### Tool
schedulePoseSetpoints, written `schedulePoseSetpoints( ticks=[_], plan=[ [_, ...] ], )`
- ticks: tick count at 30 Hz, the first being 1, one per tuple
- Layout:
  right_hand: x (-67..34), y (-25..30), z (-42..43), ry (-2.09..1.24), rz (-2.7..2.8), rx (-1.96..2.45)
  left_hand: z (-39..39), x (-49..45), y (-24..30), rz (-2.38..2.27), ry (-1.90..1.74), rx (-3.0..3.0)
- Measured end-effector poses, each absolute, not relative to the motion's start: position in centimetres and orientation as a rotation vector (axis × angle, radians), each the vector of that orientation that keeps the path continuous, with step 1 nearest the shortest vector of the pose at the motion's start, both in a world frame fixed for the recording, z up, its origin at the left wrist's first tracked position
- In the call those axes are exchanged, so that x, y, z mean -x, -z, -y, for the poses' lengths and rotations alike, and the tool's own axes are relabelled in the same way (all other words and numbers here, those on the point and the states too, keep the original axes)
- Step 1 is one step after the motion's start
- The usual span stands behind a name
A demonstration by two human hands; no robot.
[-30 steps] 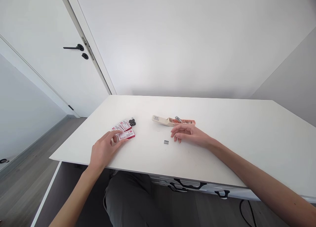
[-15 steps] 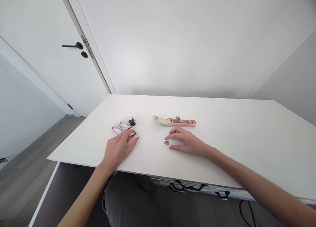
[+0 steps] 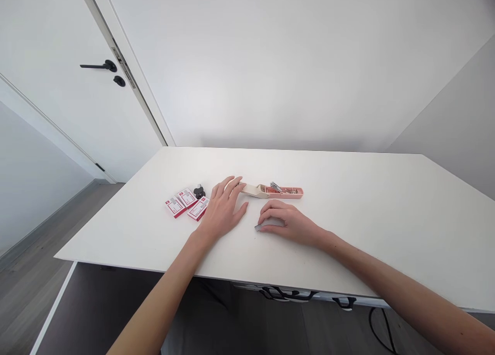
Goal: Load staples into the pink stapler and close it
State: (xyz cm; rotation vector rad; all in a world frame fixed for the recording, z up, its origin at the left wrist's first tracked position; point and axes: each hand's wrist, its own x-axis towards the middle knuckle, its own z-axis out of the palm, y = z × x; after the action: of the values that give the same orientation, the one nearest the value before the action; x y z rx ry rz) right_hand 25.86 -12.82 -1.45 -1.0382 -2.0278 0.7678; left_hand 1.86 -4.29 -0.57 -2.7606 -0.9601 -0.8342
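My right hand [image 3: 288,222] pinches a small grey strip of staples [image 3: 257,227] between thumb and fingertips at the table's middle. Fingers apart, my left hand [image 3: 222,208] reaches over the left end of a cream lid [image 3: 255,191]; whether it touches the lid I cannot tell. That lid is hinged to a long pink case [image 3: 296,192], which lies open. A shiny metal piece like a nail clipper [image 3: 276,186] leans on the case's rim, with small metal bits inside. Several red-and-white little boxes [image 3: 175,206] lie left of my left hand, which partly covers the nearest.
A small black object with a grey top [image 3: 199,191] sits behind the boxes. The white table [image 3: 348,216] backs onto a white wall. Black drawer handles [image 3: 344,303] show below its front edge, and a white door [image 3: 50,102] stands at the left.
My left hand has moved right and forward from the boxes to the cream lid. My right hand has closed on the staple strip, which lay flat before. The view has shifted slightly.
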Motion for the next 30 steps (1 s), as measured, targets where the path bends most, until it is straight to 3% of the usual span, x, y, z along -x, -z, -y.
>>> schedulePoseSetpoints(
  ticks=[7, 15, 30],
  plan=[
    [-27.2, 0.2, 12.2, -1.227, 1.432, 1.075, 4.7, -1.5, 1.0, 1.07, 0.72, 2.81],
    [-29.5, -0.5, 11.6, -1.341, 0.957, 0.928, 5.0, -1.5, 0.8, 1.153, 0.58, 2.942],
    [-31.8, 0.0, 11.5, -1.377, 0.723, 0.761, 5.7, -1.6, 1.2, 1.068, 0.535, 3.034]
  ],
)
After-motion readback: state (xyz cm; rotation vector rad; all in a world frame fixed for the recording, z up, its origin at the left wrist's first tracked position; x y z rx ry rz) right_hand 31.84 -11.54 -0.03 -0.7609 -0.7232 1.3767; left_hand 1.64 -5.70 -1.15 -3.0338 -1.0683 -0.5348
